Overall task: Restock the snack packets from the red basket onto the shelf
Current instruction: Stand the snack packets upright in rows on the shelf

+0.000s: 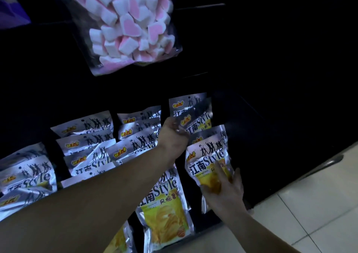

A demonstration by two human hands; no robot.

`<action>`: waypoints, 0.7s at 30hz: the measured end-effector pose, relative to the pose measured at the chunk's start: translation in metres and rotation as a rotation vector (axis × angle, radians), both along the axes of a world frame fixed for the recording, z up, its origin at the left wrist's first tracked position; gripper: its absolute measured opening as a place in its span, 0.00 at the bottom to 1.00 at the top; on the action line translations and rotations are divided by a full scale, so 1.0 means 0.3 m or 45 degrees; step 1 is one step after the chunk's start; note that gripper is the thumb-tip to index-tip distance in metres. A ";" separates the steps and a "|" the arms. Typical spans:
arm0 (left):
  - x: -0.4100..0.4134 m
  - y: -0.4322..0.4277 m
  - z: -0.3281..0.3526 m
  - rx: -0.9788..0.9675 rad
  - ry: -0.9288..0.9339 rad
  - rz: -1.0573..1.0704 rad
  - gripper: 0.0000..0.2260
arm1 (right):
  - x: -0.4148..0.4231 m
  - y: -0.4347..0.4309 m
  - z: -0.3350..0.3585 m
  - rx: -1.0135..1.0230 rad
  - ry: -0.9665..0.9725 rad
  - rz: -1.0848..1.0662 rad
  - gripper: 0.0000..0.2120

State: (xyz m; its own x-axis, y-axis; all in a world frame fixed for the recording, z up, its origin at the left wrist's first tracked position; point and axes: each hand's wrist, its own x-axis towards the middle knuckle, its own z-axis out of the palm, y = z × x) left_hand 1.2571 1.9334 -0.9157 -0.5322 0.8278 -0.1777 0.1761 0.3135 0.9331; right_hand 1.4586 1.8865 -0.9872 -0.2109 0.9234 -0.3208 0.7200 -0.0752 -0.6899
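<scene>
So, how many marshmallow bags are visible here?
1. The marshmallow bag is at the top centre, above the snack packets; more may be hidden in the dark.

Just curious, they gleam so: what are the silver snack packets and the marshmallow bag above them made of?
Snack packets: probably metallised plastic film, glossy; the silver creases catch light like foil. Marshmallow bag: clear shiny plastic film; the pink-and-white pieces show through.

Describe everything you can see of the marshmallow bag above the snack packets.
The marshmallow bag is clear, glossy plastic, packed full with white-and-pink marshmallows, several showing pink hearts. It hangs tilted at top centre against a dark background, above the silver snack packets. Its blue-and-green top runs out of frame. Nothing visible touches it.
</scene>
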 end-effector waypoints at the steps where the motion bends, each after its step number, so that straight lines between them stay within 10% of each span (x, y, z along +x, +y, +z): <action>1: -0.013 0.007 -0.008 -0.029 0.044 -0.021 0.22 | -0.002 0.001 -0.012 -0.012 -0.004 0.004 0.40; 4: -0.053 0.002 -0.044 -0.030 0.201 -0.009 0.33 | 0.004 0.005 -0.041 -0.024 -0.038 0.022 0.40; 7: -0.047 -0.027 -0.045 -0.027 0.260 0.051 0.18 | 0.013 0.019 -0.053 -0.030 -0.028 -0.011 0.40; 13: 0.058 -0.093 -0.037 -0.305 -0.327 -0.306 0.16 | 0.028 0.037 -0.030 0.041 -0.117 -0.069 0.40; 21: 0.175 -0.171 -0.072 -0.475 -0.423 -0.437 0.31 | 0.063 0.075 0.065 0.057 -0.010 -0.125 0.24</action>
State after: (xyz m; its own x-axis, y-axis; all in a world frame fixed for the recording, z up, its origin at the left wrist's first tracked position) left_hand 1.3096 1.8820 -0.9374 -0.1121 0.7921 -0.6001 0.0430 0.6072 0.7934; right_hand 1.4775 1.9091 -0.9677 -0.1163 0.9530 -0.2798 0.7160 -0.1148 -0.6886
